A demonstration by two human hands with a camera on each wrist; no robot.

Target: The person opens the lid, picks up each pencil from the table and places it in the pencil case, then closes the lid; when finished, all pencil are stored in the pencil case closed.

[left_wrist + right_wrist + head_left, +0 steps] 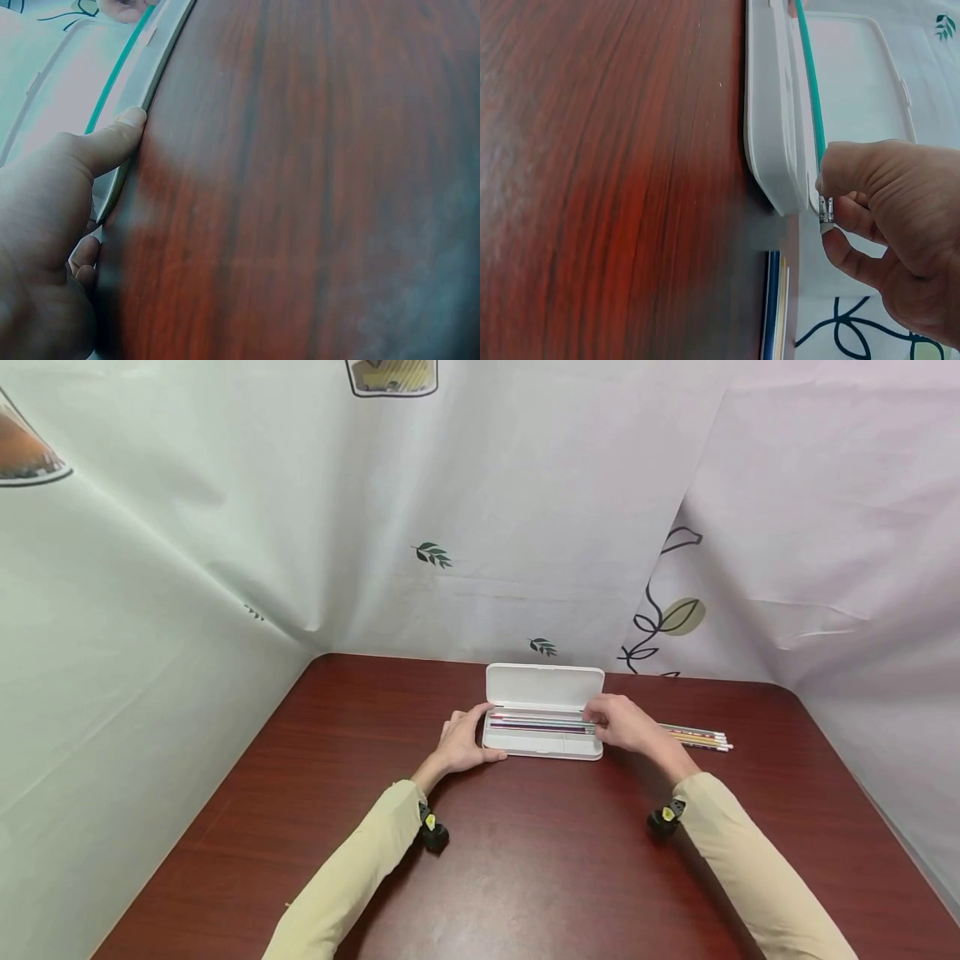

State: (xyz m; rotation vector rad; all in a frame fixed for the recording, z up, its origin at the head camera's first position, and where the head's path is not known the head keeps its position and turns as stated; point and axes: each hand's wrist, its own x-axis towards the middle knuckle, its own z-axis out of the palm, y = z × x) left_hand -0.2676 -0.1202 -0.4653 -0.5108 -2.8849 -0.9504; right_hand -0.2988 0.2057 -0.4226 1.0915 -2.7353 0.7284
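A white pencil case (525, 744) lies near the back of the table with its lid (545, 686) raised behind it. Several pencils (536, 724) rest lengthwise inside. My left hand (459, 743) holds the case's left end, its thumb along the front edge. At the right end, my right hand (624, 723) pinches a green pencil (812, 82) near its metal eraser band. In the right wrist view this pencil runs along the case, its eraser end among the fingers. The left wrist view shows the same green pencil (116, 71) beyond the thumb.
More pencils (697, 738) lie side by side on the dark red wooden table (540, 860), right of the case and partly behind my right forearm. White patterned cloth (510, 527) hangs at the table's back and sides.
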